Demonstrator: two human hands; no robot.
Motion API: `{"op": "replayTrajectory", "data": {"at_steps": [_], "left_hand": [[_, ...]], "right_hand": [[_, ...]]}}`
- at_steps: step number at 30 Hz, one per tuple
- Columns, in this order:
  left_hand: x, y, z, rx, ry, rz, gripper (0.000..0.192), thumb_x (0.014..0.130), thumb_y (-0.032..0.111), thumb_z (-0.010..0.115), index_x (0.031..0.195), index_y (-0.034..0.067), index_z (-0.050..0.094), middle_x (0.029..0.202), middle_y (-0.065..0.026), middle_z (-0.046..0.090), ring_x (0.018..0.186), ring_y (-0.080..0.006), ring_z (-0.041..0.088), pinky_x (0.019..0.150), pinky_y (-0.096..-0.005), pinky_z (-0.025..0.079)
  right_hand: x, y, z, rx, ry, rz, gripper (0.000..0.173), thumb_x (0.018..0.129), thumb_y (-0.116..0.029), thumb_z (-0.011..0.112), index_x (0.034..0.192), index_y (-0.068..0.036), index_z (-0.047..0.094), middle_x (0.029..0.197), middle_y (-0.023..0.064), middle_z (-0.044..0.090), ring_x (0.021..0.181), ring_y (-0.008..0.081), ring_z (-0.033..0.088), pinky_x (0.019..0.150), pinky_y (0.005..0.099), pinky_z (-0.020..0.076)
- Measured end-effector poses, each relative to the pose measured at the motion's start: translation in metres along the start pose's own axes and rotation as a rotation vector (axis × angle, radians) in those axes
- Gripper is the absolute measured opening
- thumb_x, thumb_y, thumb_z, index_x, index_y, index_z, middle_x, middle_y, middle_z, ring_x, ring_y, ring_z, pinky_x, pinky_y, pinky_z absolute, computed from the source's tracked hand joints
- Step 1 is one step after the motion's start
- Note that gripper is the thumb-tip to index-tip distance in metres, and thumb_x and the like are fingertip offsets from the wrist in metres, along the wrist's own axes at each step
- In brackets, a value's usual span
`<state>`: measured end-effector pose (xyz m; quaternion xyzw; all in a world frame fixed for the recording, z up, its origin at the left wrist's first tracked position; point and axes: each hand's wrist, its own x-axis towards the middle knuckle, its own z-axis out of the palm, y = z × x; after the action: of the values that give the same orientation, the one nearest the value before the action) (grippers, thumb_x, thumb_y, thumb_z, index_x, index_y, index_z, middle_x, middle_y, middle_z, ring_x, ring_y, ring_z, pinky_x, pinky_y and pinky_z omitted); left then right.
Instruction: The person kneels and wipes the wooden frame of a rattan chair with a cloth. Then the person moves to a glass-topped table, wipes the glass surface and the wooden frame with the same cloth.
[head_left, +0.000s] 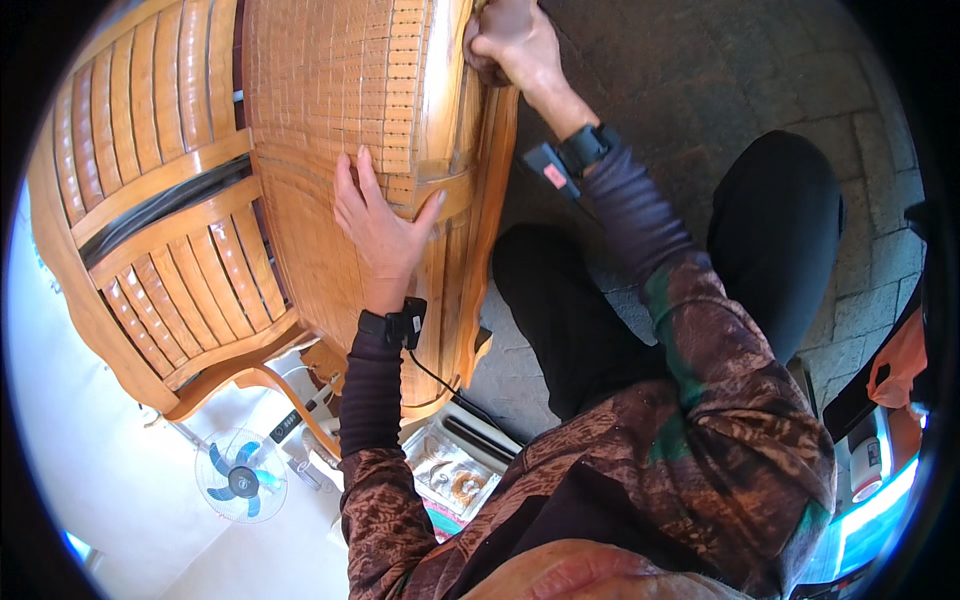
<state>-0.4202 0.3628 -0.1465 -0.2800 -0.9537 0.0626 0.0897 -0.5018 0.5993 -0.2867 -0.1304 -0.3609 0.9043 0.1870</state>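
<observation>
A wooden bench with a slatted back (161, 75) stands before me, its seat covered by a bamboo mat (322, 97). My left hand (386, 236) rests with spread fingers at the mat's front edge, its thumb toward the glossy wooden front rail (442, 97). Farther along that rail, at the top of the view, my right hand (529, 60) is curled around a crumpled brown cloth-like thing (487, 71). It is pressed to the rail's outer edge. Blur and the fingers hide most of this thing.
Black bands with small devices sit on both my wrists, and a cable (450, 386) trails from the left one. Beyond the bench's near end are an electric fan (242, 481) and a power strip (292, 422). Paving (810, 90) lies on my right, near an orange plastic bag (896, 364).
</observation>
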Motion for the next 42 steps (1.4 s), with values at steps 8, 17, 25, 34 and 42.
{"op": "replayTrajectory", "data": {"at_steps": [8, 17, 25, 34, 42], "left_hand": [[-0.001, 0.000, 0.001, 0.023, 0.012, -0.005, 0.109, 0.074, 0.050, 0.088, 0.158, 0.007, 0.033, 0.158, -0.0247, 0.034, 0.143, -0.0420, 0.036, 0.112, -0.0559, 0.030], [0.001, 0.002, 0.000, 0.015, -0.011, -0.030, 0.110, 0.074, 0.051, 0.088, 0.159, 0.007, 0.033, 0.157, -0.0251, 0.034, 0.142, -0.0423, 0.036, 0.112, -0.0580, 0.028], [-0.003, -0.004, 0.005, -0.003, 0.019, -0.010, 0.108, 0.073, 0.051, 0.087, 0.157, 0.010, 0.034, 0.155, -0.0247, 0.034, 0.140, -0.0422, 0.036, 0.112, -0.0593, 0.027], [-0.003, -0.007, 0.010, -0.003, 0.066, 0.015, 0.108, 0.072, 0.054, 0.087, 0.157, 0.011, 0.036, 0.154, -0.0242, 0.036, 0.139, -0.0420, 0.037, 0.111, -0.0588, 0.028], [-0.002, -0.005, 0.008, -0.004, 0.053, -0.016, 0.108, 0.070, 0.054, 0.088, 0.156, 0.010, 0.038, 0.155, -0.0233, 0.036, 0.139, -0.0428, 0.038, 0.111, -0.0596, 0.029]], "right_hand": [[0.005, 0.010, -0.001, 0.167, 0.081, 0.044, 0.046, 0.073, 0.014, 0.065, 0.108, -0.009, 0.047, 0.077, 0.0050, 0.058, 0.062, 0.0181, 0.061, 0.050, 0.0323, 0.0498], [-0.032, 0.019, -0.001, -0.040, -0.041, -0.004, 0.048, 0.069, 0.014, 0.070, 0.105, -0.008, 0.048, 0.080, 0.0027, 0.056, 0.069, 0.0179, 0.061, 0.055, 0.0317, 0.0499], [-0.033, 0.019, 0.001, 0.016, 0.012, 0.094, 0.050, 0.074, 0.010, 0.070, 0.114, -0.010, 0.048, 0.093, 0.0028, 0.058, 0.080, 0.0176, 0.063, 0.067, 0.0309, 0.0544], [-0.109, 0.058, 0.011, -0.157, 0.087, -0.050, 0.054, 0.070, -0.007, 0.079, 0.119, -0.004, 0.057, 0.108, 0.0078, 0.063, 0.100, 0.0216, 0.064, 0.089, 0.0342, 0.0535], [-0.141, 0.059, 0.013, -0.475, 0.083, 0.040, 0.069, 0.070, -0.007, 0.081, 0.132, 0.003, 0.054, 0.121, 0.0075, 0.062, 0.116, 0.0185, 0.059, 0.105, 0.0313, 0.0454]]}}
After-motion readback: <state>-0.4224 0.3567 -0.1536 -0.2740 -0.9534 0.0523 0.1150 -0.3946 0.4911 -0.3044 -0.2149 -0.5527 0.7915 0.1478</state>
